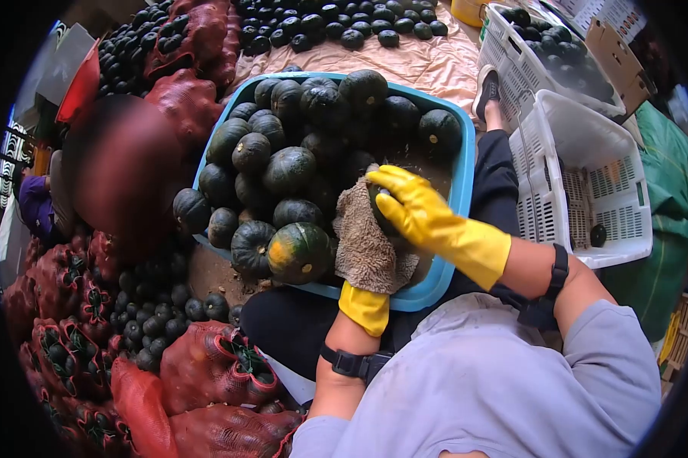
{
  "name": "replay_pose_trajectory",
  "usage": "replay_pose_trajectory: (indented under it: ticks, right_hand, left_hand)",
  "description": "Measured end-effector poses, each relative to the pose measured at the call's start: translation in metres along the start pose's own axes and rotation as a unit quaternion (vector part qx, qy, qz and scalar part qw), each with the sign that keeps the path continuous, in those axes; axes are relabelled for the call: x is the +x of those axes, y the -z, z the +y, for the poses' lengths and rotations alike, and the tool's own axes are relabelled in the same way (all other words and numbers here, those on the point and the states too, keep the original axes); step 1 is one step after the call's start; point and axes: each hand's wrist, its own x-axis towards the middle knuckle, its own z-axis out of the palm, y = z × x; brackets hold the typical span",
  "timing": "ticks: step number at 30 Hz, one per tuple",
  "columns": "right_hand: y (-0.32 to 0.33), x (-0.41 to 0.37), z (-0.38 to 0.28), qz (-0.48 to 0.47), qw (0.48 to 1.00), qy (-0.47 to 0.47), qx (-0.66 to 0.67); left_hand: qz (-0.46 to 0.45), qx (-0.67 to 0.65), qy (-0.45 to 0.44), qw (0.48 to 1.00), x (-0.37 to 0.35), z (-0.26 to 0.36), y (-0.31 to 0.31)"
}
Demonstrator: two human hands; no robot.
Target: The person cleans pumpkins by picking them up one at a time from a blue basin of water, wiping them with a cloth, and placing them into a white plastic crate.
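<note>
My left hand [364, 308], in a yellow rubber glove, is closed under a brown cloth [359, 237] that hides most of its fingers. The cloth presses against the left side of a dark green pumpkin [381, 212]. My right hand [428, 221], gloved in yellow too, curves its fingers over that pumpkin's right side and hides much of it. Both hands are above the near right part of a blue tub [457, 221] heaped with dark green pumpkins [289, 169]. One pumpkin with an orange patch [298, 252] lies just left of the cloth.
White plastic crates [581, 191] stand at the right, the far one holding pumpkins. Red mesh sacks [214, 366] and small loose pumpkins [157, 324] crowd the left. More pumpkins lie on a tan sheet [436, 57] beyond the tub. Another person [38, 198] is at the far left.
</note>
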Motion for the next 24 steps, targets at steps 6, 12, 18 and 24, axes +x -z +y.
replay_pose_trajectory:
  ticks: [6, 12, 18, 24]
  right_hand:
    - [0.011, -0.024, -0.047, 0.007, 0.968, -0.042, 0.245]
    - [-0.011, -0.034, -0.005, 0.108, 0.921, -0.112, 0.358]
    - [0.030, -0.028, -0.030, -0.113, 0.871, -0.203, 0.432]
    - [0.002, -0.031, -0.016, -0.002, 0.962, -0.188, 0.196]
  left_hand:
    - [-0.076, -0.115, -0.081, 0.987, 0.010, 0.002, 0.033]
    - [0.009, -0.018, 0.142, 0.990, -0.011, 0.019, 0.004]
    - [-0.024, 0.025, -0.056, 0.998, -0.023, -0.006, 0.011]
    - [0.032, -0.072, 0.005, 0.997, -0.012, -0.003, 0.009]
